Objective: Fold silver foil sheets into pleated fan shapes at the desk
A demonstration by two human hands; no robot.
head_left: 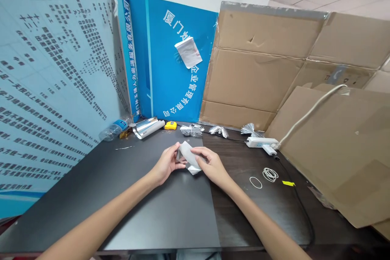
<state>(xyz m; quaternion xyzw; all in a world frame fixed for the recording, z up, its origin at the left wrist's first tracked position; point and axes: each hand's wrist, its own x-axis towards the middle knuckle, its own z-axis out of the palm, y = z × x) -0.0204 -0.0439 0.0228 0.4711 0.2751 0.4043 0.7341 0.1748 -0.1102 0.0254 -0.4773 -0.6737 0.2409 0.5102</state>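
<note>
1. The silvery sheet [187, 152] was at twelve o'clock; it looked light, slick, easily creased;
2. The left hand [167, 164] pinched its nine-o'clock edge; the right hand [213, 165] its three-o'clock side; edges seemed safest to hold.

2 hands: 1 left hand [167, 164], 1 right hand [213, 166]. 1 silver sheet [189, 153] in hand. 3 fringed silver bundles [191, 131]. Silver roll [149, 128]: at least 1, layers can't be separated. 1 each: tape measure [171, 125], plastic bottle [113, 131], power strip [258, 142], white cable [310, 107], yellow tag [288, 183], white paper [189, 53]. White rings [250, 183]: 1 single, plus several overlapping, exact count unclear.
</note>
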